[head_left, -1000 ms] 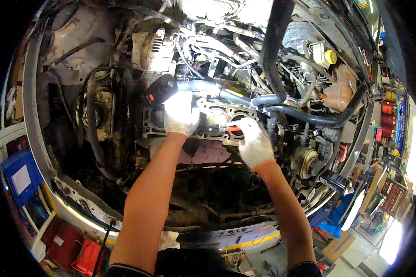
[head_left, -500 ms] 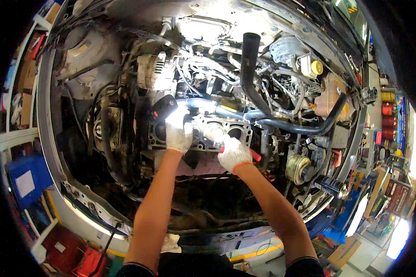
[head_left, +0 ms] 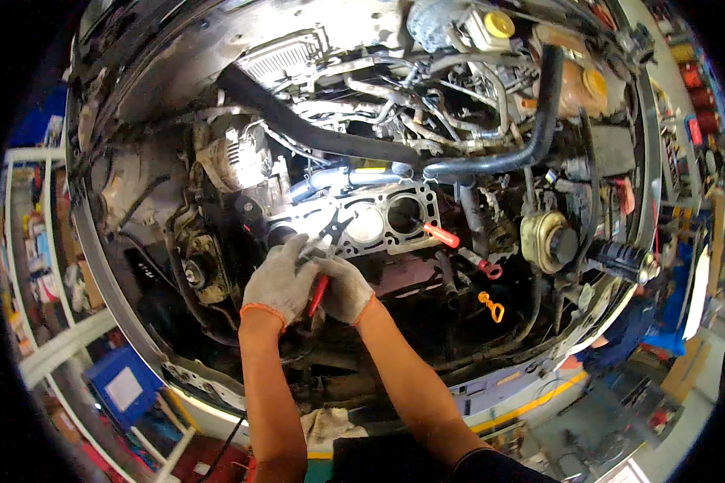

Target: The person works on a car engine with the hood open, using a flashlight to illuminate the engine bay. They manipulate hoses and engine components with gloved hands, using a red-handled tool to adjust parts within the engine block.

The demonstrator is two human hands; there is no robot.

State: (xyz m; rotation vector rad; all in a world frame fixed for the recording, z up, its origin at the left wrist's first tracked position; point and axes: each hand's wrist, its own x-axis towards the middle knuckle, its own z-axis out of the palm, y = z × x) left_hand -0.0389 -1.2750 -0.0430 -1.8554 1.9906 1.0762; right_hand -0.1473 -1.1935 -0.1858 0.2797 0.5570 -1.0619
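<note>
Your left hand (head_left: 280, 282) and right hand (head_left: 344, 288) both grip red-handled pliers (head_left: 321, 270). The pliers' tips touch the engine block (head_left: 379, 221).

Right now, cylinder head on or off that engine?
Off. The engine block deck is bare, round cylinder bores open to view. Both gloved hands, left hand and right hand, grip a red-handled tool beside it.

Open engine bay (head_left: 121, 266) carries bare engine block (head_left: 379, 221), black hoses (head_left: 491, 161) across top, red-handled screwdriver (head_left: 439, 235) on block.
</note>
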